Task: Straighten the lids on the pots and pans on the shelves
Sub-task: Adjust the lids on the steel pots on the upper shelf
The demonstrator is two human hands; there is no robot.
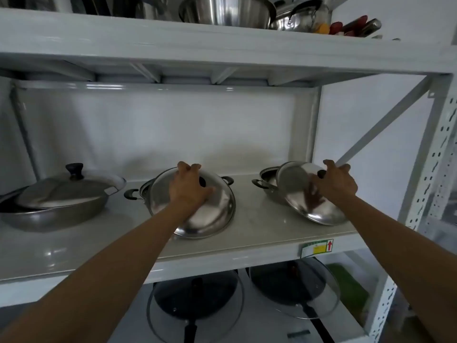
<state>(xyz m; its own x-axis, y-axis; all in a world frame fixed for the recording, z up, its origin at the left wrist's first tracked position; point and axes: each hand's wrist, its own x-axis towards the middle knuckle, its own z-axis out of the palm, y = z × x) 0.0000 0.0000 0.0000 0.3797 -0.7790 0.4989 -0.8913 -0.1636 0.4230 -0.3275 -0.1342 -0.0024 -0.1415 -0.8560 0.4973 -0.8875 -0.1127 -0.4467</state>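
Note:
On the middle shelf (247, 246) stand two steel pots, each with a steel lid leaning off its rim onto the shelf. My left hand (189, 188) grips the black knob of the middle lid (210, 216), which tilts against the middle pot (144, 191). My right hand (337, 183) holds the knob of the right lid (311, 199), tilted against the right pot (268, 180). At the left, a wide pan (54, 214) carries a lid (66, 189) with a black knob, sitting slightly askew.
The top shelf holds steel pots (227, 11) and utensils (356, 27). On the lower shelf lie two dark frying pans with glass lids (195, 308) (294, 290) set off-centre. A white upright post (435, 184) and diagonal brace stand at the right.

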